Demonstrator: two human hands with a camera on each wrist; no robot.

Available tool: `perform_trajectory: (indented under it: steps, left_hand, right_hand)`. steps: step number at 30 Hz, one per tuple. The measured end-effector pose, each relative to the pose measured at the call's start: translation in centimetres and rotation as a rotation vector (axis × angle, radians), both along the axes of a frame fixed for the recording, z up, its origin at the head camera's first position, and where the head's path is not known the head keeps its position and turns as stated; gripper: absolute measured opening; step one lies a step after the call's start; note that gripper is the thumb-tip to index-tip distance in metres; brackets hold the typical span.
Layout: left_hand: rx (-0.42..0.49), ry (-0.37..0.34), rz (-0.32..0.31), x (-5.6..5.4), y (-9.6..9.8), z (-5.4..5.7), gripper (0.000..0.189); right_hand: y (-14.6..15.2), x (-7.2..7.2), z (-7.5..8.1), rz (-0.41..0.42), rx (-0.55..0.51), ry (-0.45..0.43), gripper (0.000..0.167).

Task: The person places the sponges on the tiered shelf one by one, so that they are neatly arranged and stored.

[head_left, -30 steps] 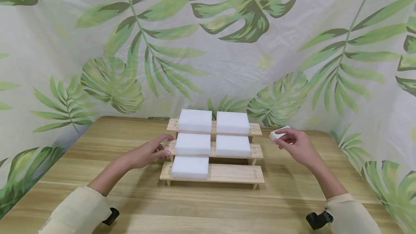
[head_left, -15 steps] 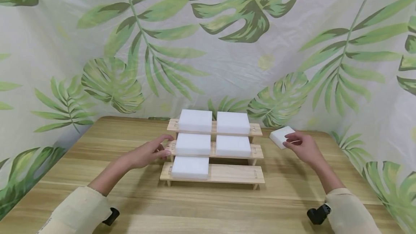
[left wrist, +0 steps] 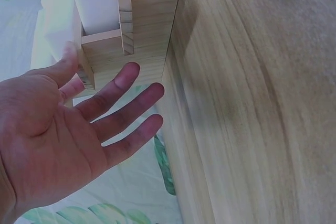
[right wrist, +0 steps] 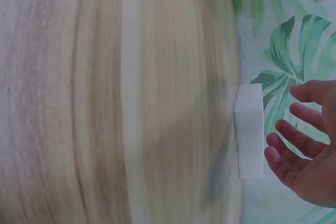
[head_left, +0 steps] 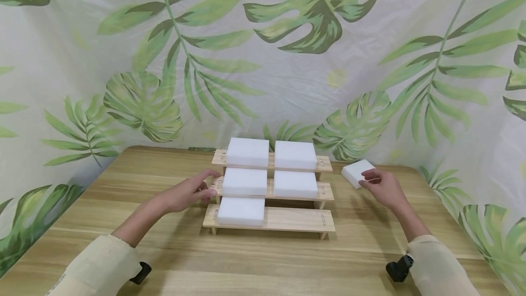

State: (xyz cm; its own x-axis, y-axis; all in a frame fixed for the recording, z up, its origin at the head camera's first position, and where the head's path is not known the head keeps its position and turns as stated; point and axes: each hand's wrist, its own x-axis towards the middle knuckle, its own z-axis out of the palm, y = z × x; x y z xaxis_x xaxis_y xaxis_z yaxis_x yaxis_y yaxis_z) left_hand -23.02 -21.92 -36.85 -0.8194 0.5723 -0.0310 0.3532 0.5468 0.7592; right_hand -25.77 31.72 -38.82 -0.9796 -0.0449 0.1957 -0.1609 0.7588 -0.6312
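A three-step wooden display stand [head_left: 296,217] stands mid-table, bearing white foam blocks. Two blocks sit on the top step, two on the middle one, and a single block [head_left: 241,210] on the left of the bottom step. My left hand [head_left: 190,192] holds the left end of the middle step between thumb and index finger; its other fingers spread loosely in the left wrist view. Right of the stand, a loose white foam block [head_left: 354,172] lies on the table. My right hand [head_left: 383,187] hovers beside it, fingers relaxed and, in the right wrist view, apart from the block.
The wood-grain table [head_left: 255,264] reaches back to a leaf-printed curtain [head_left: 287,86]. Black wrist cameras hang below both sleeves, the left camera [head_left: 141,273] and the right camera [head_left: 399,268] low over the table's front.
The right hand has let go of the loose foam block and drawn back slightly to the right. That block now lies on the table, more of it uncovered. The left hand stays put.
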Motion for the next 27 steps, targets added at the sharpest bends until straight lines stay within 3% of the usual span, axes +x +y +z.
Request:
perform_trajectory:
  steps: [8,17,27]
  left_hand:
    - [-0.001,0.0,0.005,0.0,0.1,-0.1,0.049]
    - [0.01,-0.02,-0.002,0.0,0.2,0.0,0.048]
    - [0.008,-0.016,0.0,0.0,0.2,-0.1,0.048]
  right_hand:
    - [0.1,-0.6,-0.5,-0.015,0.06,0.009,0.035]
    - [0.4,-1.2,-1.2,0.039,0.171,-0.033,0.05]
    - [-0.2,-0.7,-0.8,0.081,0.251,-0.01,0.047]
